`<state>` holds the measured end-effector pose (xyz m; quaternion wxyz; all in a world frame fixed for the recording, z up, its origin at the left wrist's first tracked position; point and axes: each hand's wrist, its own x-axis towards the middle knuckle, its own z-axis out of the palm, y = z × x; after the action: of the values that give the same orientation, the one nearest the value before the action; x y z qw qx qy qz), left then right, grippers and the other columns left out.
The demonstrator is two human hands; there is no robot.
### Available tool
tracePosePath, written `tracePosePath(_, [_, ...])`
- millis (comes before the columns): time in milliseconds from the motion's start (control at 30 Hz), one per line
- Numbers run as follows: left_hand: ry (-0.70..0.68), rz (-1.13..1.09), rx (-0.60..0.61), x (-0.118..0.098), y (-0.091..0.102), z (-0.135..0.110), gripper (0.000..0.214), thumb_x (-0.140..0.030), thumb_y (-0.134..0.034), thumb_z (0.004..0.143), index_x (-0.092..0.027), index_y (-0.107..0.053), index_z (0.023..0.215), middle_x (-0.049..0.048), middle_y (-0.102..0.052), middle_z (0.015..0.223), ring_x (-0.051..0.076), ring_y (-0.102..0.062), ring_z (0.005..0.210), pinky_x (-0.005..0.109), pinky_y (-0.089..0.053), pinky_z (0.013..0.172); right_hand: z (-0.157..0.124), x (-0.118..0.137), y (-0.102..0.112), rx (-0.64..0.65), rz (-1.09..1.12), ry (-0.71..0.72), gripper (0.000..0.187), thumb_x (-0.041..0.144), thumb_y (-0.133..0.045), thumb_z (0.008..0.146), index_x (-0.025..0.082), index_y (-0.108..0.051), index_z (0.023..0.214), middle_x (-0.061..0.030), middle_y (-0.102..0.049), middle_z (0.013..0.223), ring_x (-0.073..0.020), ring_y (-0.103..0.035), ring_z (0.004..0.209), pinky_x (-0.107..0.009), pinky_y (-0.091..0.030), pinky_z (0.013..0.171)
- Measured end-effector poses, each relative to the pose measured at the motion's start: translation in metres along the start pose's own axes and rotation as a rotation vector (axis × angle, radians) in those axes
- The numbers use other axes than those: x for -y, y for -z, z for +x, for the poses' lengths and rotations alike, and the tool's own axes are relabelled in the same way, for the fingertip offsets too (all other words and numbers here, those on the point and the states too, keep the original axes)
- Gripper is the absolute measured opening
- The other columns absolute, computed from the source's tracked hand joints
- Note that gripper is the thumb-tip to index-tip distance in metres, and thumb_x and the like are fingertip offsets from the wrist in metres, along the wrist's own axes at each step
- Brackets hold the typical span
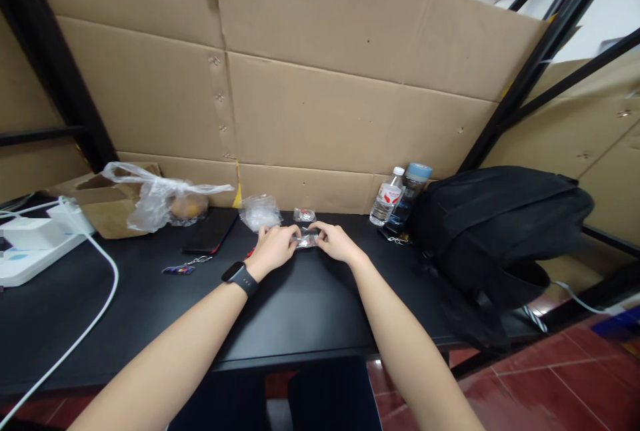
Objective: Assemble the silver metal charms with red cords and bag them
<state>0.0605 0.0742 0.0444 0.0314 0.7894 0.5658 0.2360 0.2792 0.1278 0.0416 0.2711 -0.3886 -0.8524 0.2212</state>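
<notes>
The small clear bag point(307, 241) was thin, shiny and a bit crinkly. It was stretched sideways, with one end at the left hand's point(275, 248) fingers and the other at the right hand's point(337, 243). What was inside was too small to tell.

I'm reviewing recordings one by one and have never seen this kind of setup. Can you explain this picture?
There's no machine here, just one person's bare hands. The single view comes from a head-worn camera looking forward and down. The left hand and right hand hold a small clear packet between them, over a black table. Beyond them lie a second packet and some bunched clear plastic. To the left are a keychain and white power strip; to the right, a black backpack.
</notes>
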Motion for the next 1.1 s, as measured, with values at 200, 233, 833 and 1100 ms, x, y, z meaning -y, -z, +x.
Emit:
tracePosePath(200, [0.089, -0.136, -0.034, 0.001, 0.0, 0.004, 0.026, -0.034, -0.054, 0.094, -0.027, -0.058, 0.119, 0.0034, -0.076, 0.098, 0.029, -0.068, 0.103, 0.043, -0.033, 0.095, 0.005, -0.003, -0.006, -0.12, 0.146, -0.015, 0.037, 0.014, -0.054, 0.083, 0.025, -0.053, 0.118, 0.0066, -0.062, 0.07, -0.0128, -0.058, 0.062, -0.023, -0.044, 0.068])
tracePosePath(233, [0.092, -0.159, -0.037, 0.002, 0.0, 0.004, 0.034, -0.037, -0.058, 0.092, -0.027, -0.056, 0.124, 0.0035, -0.076, 0.101, 0.03, -0.068, 0.104, 0.043, -0.034, 0.095, 0.006, -0.003, -0.006, -0.134, 0.175, -0.016, 0.031, 0.015, -0.054, 0.084, 0.025, -0.055, 0.113, 0.0062, -0.061, 0.071, -0.0124, -0.057, 0.061, -0.023, -0.043, 0.066])
tracePosePath(833, [0.171, -0.405, 0.033, 0.024, 0.011, 0.013, 0.026, -0.043, -0.074, 0.079, -0.026, -0.074, 0.099, 0.0003, -0.08, 0.083, 0.026, -0.074, 0.093, 0.039, -0.042, 0.097, 0.007, -0.007, 0.008, -0.151, 0.44, -0.112, 0.046, 0.03, -0.083, 0.065, 0.023, -0.051, 0.097, -0.0002, -0.076, 0.075, -0.0167, -0.067, 0.064, -0.027, -0.05, 0.065])
tracePosePath(1100, [0.001, -0.571, -0.091, 0.022, 0.01, 0.016, 0.024, -0.044, -0.066, 0.084, -0.021, -0.071, 0.083, 0.0048, -0.077, 0.091, 0.022, -0.071, 0.086, 0.032, -0.051, 0.082, 0.006, 0.004, 0.018, -0.206, 0.337, -0.058, 0.017, 0.033, -0.077, 0.074, 0.016, -0.071, 0.077, -0.0057, -0.075, 0.076, -0.018, -0.067, 0.069, -0.03, -0.051, 0.071])
